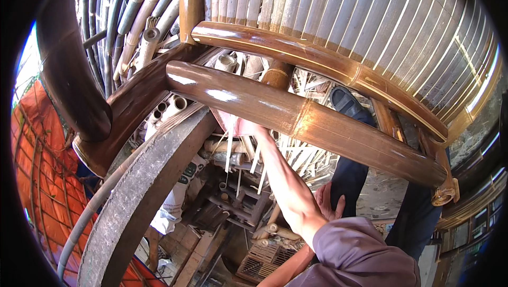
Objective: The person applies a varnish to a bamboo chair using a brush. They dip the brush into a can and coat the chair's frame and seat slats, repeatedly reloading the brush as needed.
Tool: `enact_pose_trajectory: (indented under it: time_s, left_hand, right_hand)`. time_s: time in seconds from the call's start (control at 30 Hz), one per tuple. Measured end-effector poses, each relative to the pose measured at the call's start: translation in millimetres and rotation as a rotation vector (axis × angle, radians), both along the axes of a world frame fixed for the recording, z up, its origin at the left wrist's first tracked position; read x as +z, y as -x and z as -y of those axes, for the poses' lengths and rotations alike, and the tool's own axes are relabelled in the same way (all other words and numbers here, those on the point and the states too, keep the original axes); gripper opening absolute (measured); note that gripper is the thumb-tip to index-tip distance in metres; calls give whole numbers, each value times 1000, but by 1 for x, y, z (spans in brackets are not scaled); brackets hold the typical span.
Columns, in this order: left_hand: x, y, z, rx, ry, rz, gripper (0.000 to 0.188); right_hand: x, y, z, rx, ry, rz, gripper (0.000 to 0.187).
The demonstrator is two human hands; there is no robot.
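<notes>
My right arm, in a purple sleeve, reaches up and left under the brown bamboo beam of a bamboo seat frame. The beam hides most of my right hand, so its fingers do not show. Beside that hand lies a pinkish-red thing, partly covered by the beam and by pale bamboo strips. My left arm passes beneath the right one. My left hand rests against the dark trouser leg, fingers apart and nothing visible in them.
A slatted bamboo panel rises beyond the beam. A curved grey slab edge runs along the left, near orange sheeting. Bamboo poles stand at the upper left. Shavings and a white sack lie below.
</notes>
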State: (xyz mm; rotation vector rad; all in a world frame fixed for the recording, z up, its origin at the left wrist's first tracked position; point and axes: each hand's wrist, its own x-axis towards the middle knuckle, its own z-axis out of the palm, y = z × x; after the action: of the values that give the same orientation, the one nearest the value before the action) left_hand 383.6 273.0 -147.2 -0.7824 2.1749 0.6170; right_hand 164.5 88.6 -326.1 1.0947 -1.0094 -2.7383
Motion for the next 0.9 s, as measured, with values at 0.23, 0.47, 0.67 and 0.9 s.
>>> enact_pose_trajectory:
  time_s: [0.23,0.47,0.67,0.9]
  left_hand:
    - [-9,-42,-4,22,-49,74,72]
    - [-12,-79,-1,-37,-79,102,74]
    - [-3,-54,-16,-48,-62,311,72]
    - [-8,-26,-45,0,-18,51,63]
  right_hand:
    - [7,-88,-93,-455,713,15,45]
    - [9,-65,-159,-1143,3101,-463,45]
    - [8,-95,-128,-3290,3022,520,46]
    - [192,-32,-253,-1810,3325,1375,44]
